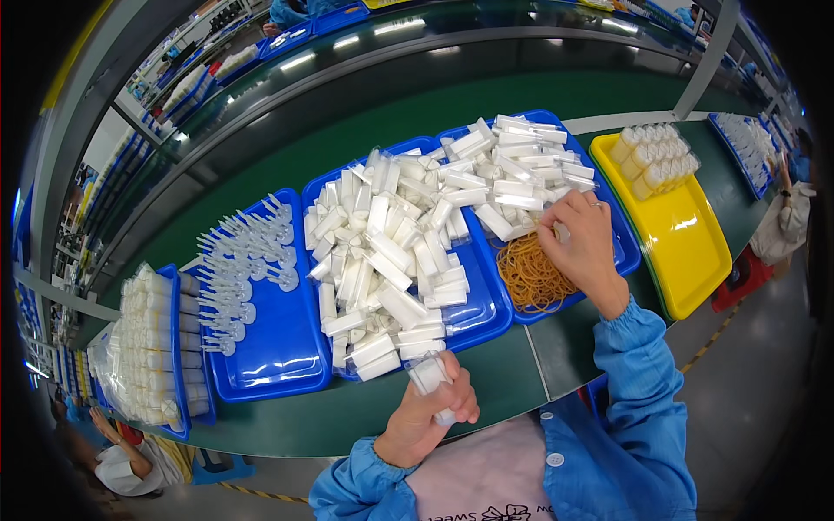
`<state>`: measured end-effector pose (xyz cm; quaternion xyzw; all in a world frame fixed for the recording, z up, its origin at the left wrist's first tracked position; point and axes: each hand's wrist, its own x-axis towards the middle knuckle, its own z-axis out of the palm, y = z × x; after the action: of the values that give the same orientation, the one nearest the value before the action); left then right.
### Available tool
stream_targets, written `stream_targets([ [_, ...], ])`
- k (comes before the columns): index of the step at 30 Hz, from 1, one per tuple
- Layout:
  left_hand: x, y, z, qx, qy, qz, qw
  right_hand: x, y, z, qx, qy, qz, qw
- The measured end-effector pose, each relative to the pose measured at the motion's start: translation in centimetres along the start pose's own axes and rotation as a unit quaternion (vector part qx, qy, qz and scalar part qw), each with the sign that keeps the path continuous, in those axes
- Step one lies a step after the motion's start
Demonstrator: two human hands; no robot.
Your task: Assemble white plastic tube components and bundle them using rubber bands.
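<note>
My left hand [427,406] is closed around a white block in clear film [429,375], held upright in front of my chest. Its lower end shows below my fingers. Over the right blue tray, my right hand [582,239] has its fingers bent together beside a heap of tan rubber bands [532,273]. A small whitish bit shows at those fingertips, too little to name. Many film-wrapped white blocks [382,252] lie piled in the middle blue tray [482,317]. More wrapped white blocks [521,165] fill the far part of the right blue tray [627,252].
On the left, a blue tray [269,356] carries clear stemmed plastic parts [248,252]. Beyond it stand bagged white cylinders [148,347]. A yellow tray [686,239] with wrapped bundles [651,156] sits at the right. Other people work at both ends of the green bench [486,382].
</note>
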<state>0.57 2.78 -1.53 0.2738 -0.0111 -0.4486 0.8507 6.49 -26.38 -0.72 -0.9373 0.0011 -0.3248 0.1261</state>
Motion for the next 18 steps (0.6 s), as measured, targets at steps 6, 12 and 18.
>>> stream_targets([
  [6, 0.2, 0.5, 1.5, 0.157, 0.065, 0.039, 0.985, -0.1, 0.2, -2.0, 0.195, 0.014, 0.087, 0.977],
  [12, 0.6, -0.5, 2.4, 0.426, 0.093, 0.189, 0.880, -2.0, -8.3, -5.8, 0.343, -0.148, -0.089, 0.923],
  [18, -0.2, 0.0, 2.3, 0.547, 0.040, 0.210, 0.809, -4.3, -10.4, -7.7, 0.768, -0.290, 0.209, 0.531],
])
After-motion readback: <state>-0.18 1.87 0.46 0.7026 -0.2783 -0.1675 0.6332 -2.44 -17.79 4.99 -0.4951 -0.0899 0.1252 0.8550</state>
